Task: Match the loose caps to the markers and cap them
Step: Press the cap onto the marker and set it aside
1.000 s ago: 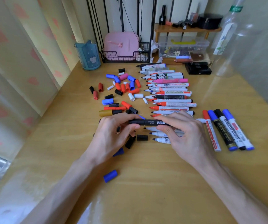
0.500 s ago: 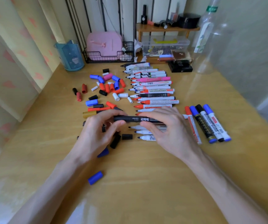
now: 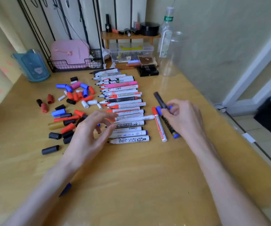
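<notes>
Much bare counter [image 3: 139, 185] lies nearest us. Our left grip [image 3: 89, 137] hangs loose and holds nothing, over the row of uncapped markers [image 3: 128, 104]. Our right grip [image 3: 182, 118] holds the black marker [image 3: 159, 99] near the right edge. Loose caps [image 3: 76, 95] spread farther left.

Wooden desk [image 3: 131, 185]: uncapped markers [image 3: 123, 110] in a row down the middle, tips to the left, w/ loose caps [image 3: 69, 108] (red, blue, black, white, 1 pink) scattered just left of them. Right of the row lies a red-capped marker [image 3: 159, 126]. At the back: blue cup [image 3: 32, 66], wire basket [image 3: 76, 66], small wooden shelf [image 3: 129, 35], black box [image 3: 148, 72], clear bottle [image 3: 170, 54].
</notes>
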`<state>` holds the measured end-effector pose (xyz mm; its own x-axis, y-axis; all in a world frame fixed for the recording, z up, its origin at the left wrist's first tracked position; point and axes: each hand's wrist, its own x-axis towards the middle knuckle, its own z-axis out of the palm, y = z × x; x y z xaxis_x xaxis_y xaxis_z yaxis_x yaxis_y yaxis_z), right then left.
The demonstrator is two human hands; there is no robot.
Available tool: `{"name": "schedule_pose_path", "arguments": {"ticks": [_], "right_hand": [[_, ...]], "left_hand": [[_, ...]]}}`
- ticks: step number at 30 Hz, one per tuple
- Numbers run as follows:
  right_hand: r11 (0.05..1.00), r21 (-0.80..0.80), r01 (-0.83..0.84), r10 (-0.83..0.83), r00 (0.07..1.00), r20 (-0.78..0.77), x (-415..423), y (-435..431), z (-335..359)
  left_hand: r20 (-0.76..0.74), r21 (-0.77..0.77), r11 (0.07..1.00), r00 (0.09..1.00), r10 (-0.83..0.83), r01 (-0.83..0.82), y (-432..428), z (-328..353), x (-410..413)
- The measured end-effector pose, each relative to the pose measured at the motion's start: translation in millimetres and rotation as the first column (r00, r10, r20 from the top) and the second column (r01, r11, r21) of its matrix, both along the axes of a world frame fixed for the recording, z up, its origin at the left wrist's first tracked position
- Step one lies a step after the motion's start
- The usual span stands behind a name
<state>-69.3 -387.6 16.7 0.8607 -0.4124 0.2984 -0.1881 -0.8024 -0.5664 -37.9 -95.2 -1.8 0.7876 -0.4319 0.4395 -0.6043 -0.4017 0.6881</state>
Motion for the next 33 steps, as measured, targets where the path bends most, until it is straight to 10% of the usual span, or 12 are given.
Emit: {"name": "schedule_pose_path", "arguments": {"ticks": [8,33], "right_hand": [[0.976,0.071,0.204,-0.192,0.971,-0.143,-10.1,-52.6,-14.7],[0.999,0.034,0.014,-0.015,0.999,0.031,-5.2,-20.1,-22.5]], "left_hand": [[-0.012,0.076,0.993,0.996,-0.085,0.086,-29.3,-5.8,0.7],[0.001,0.106,0.994,0.999,0.040,-0.040,14.7,2.6,5.3]]}}
